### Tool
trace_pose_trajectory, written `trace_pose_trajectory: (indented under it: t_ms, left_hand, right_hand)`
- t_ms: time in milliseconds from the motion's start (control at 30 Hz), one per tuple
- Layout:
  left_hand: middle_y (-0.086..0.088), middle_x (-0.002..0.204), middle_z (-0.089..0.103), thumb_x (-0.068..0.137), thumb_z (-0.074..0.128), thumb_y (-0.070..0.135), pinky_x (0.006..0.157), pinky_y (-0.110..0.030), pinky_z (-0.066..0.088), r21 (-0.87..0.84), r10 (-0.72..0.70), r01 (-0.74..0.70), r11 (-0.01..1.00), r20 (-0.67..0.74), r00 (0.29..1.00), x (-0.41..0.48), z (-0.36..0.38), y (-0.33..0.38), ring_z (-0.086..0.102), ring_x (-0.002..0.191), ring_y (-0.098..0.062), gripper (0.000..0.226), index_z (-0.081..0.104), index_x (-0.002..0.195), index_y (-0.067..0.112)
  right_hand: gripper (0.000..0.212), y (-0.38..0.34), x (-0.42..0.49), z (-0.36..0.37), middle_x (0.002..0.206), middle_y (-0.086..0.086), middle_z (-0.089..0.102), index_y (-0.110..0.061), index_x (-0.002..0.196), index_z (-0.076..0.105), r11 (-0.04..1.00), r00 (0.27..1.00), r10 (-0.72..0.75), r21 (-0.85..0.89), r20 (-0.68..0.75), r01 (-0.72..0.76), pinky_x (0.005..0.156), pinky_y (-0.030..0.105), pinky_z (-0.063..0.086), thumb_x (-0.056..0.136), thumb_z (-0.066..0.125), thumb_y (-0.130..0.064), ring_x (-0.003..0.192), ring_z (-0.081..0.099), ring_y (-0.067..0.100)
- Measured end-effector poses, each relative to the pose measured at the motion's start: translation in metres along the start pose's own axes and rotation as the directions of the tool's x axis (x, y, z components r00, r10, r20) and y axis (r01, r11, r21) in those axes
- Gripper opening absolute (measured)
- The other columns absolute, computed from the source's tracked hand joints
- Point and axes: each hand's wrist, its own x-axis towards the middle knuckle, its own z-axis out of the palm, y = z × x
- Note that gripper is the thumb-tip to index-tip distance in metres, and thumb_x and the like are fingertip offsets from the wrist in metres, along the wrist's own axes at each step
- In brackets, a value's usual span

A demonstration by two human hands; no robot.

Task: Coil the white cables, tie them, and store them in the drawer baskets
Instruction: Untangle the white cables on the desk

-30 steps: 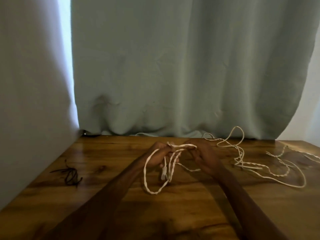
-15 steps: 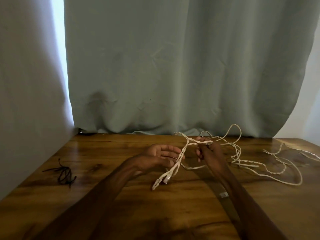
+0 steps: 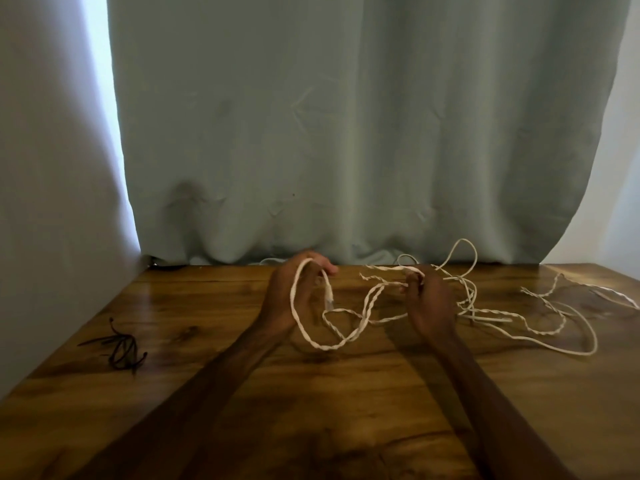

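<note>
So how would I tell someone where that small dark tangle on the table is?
Start at the wooden table and go to its left side, by the pale wall. There lies a small tangle of thin dark strands, alone. Its strands are dark and short; the cables to its right are white and far longer.

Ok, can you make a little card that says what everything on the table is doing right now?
left hand: raised, holds a loop of the cable; plug end dangles
right hand: pinches the cable further along
cable: white, twisted, not yet coiled; the rest sprawls on the table to the right
ties: black bunch, lying untouched at the left
table: wooden
behind: grey-green curtain
</note>
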Motion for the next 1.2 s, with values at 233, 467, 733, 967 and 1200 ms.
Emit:
trace_pose_trajectory:
  t_ms: [233, 467, 733, 967, 1200]
  left_hand:
    - [0.003, 0.076, 0.060, 0.106, 0.047, 0.014, 0.058, -0.026, 0.053, 0.381, 0.209, -0.151, 0.912, -0.115, 0.971, -0.003, -0.010, 0.010, 0.060, 0.063, -0.011, 0.021, 0.067, 0.108, 0.011]
    - [0.003, 0.088, 0.068, 0.107, 0.051, 0.018, 0.076, -0.032, 0.049, 0.471, 0.191, -0.154, 0.868, -0.032, 0.981, -0.001, -0.001, 0.009, 0.061, 0.080, -0.012, 0.020, 0.069, 0.100, 0.014]
    - [0.005, 0.067, 0.061, 0.101, 0.042, 0.030, 0.059, -0.038, 0.050, 0.616, 0.078, -0.042, 0.786, -0.031, 0.996, -0.002, -0.004, 0.001, 0.057, 0.060, -0.012, 0.033, 0.064, 0.079, 0.018]
    - [0.007, 0.056, 0.054, 0.095, 0.056, 0.025, 0.051, -0.032, 0.036, 0.629, 0.038, -0.024, 0.777, -0.009, 0.999, -0.002, 0.002, 0.000, 0.052, 0.052, -0.013, 0.036, 0.054, 0.059, 0.018]
    - [0.002, 0.048, 0.037, 0.099, 0.059, 0.024, 0.040, -0.019, 0.018, -0.195, -0.496, 0.577, 0.793, 0.341, 0.798, -0.002, 0.010, 0.031, 0.028, 0.039, -0.010, 0.035, 0.063, 0.068, 0.011]
  right_hand:
    - [0.058, 0.007, -0.001, 0.001, 0.131, 0.013, 0.058, -0.009, 0.141, 0.046, 0.999, 0.960, -0.032, 0.010, 0.277, 0.031, 0.100, 0.044, 0.046, 0.100, 0.055, -0.048, 0.119, 0.056, 0.028]
    - [0.115, -0.027, -0.003, -0.029, 0.161, -0.009, 0.029, -0.042, 0.156, 0.017, 0.975, 0.686, -0.062, 0.191, 0.725, -0.115, 0.111, 0.029, 0.037, 0.070, 0.093, -0.037, 0.144, 0.032, 0.012]
    - [0.049, -0.070, -0.019, -0.031, 0.130, -0.013, 0.069, -0.026, 0.125, 0.068, 0.738, 0.896, -0.138, 0.648, 0.421, -0.190, 0.106, 0.035, 0.051, 0.081, 0.082, -0.041, 0.122, 0.064, 0.005]
    - [0.023, -0.079, -0.033, -0.002, 0.078, 0.011, 0.078, -0.006, 0.102, 0.075, 0.845, 0.753, -0.107, 0.459, 0.650, -0.276, 0.065, 0.035, 0.058, 0.098, 0.067, -0.027, 0.062, 0.070, 0.021]
    - [0.033, -0.065, -0.021, -0.013, 0.060, 0.001, 0.046, 0.005, 0.108, 0.069, 0.569, 0.681, 0.066, 0.533, 0.729, -0.626, 0.041, 0.020, 0.040, 0.100, 0.064, -0.027, 0.045, 0.042, 0.008]
